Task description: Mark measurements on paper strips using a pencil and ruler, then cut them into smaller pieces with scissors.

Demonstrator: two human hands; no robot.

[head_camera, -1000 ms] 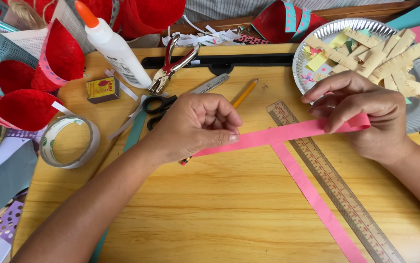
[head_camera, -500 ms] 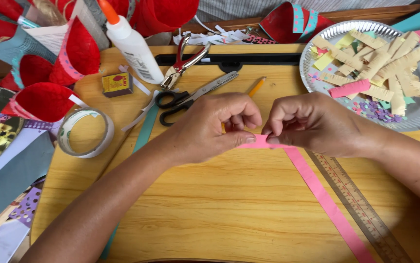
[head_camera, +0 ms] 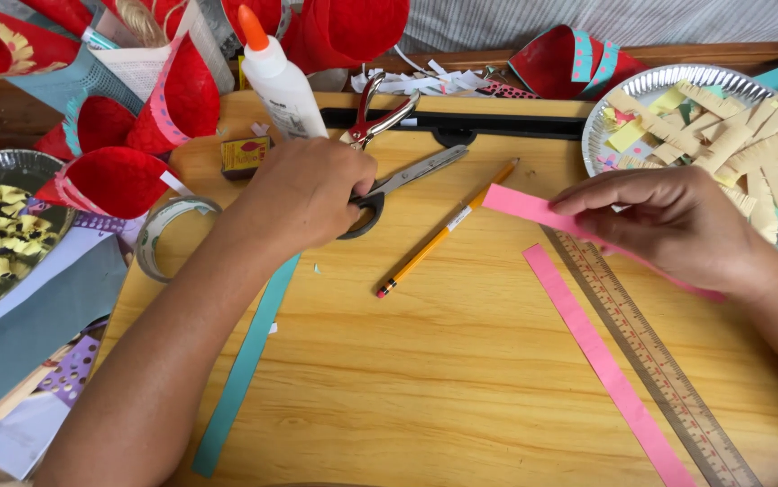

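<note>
Wooden board (head_camera: 461, 379), left hand (head_camera: 303, 194) gripping scissors (head_camera: 407, 176), right hand (head_camera: 668, 225) pinching pink strip (head_camera: 520, 203)

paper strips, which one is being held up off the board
The folded pink strip, pinched in the right hand. The other pink strip lies flat beside the ruler, and the teal strip lies flat under the left forearm.

White glue bottle (head_camera: 279, 81), yellow pencil (head_camera: 448, 229), ruler (head_camera: 650, 359), tape roll (head_camera: 160, 233), teal paper strip (head_camera: 247, 361), red paper cones (head_camera: 109, 176)

Black-handled scissors (head_camera: 404, 179) flat on wooden board; folded pink paper strip (head_camera: 533, 209) raised just above it.
</note>
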